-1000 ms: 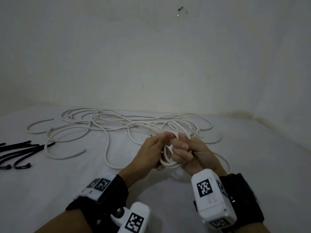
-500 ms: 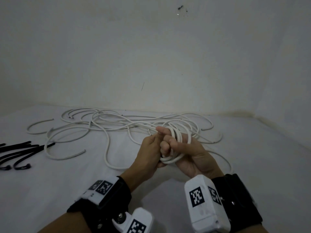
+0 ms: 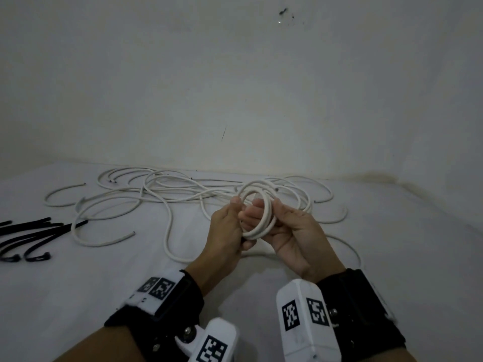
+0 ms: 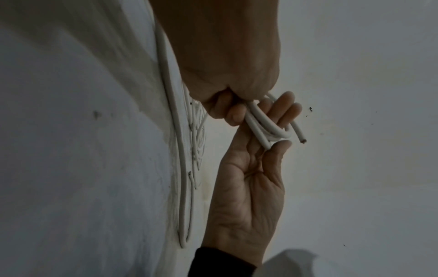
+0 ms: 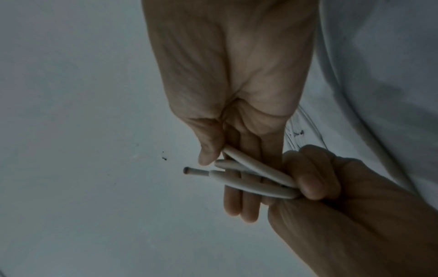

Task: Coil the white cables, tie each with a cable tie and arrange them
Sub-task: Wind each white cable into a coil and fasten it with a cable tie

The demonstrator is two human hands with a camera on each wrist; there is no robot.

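The coil [image 3: 257,212] is a small ring of a few turns of white cable, held up off the table [image 3: 109,278] between both hands, in front of the pile [image 3: 183,194] of loose white cables. The left hand [image 3: 226,232] grips the coil's left side: its thumb lies over the turns near the top and its fingers curl under them. In the left wrist view the curled fingers [image 4: 233,112] clamp the bundled turns against the palm. The right hand [image 3: 292,231] has the coil threaded over its nearly straight fingers, with the thumb [image 5: 209,150] pressing the turns against them, so it pinches the coil too. A cut cable end [image 5: 189,171] sticks out free from the coil, past the right thumb; the same stub [image 4: 301,137] shows beyond the right fingertips in the left wrist view.

The pile sprawls across the table behind the coil, against the wall [image 3: 235,87]; its loops reach out to both sides of the coil, and one strand [image 3: 170,231] curves forward to the left of the left hand. Whether that strand joins the coil cannot be told. The ties [image 3: 31,236], black and curved, lie far left of the coil, at the table's left edge, just beside the nearest loose cable loop.
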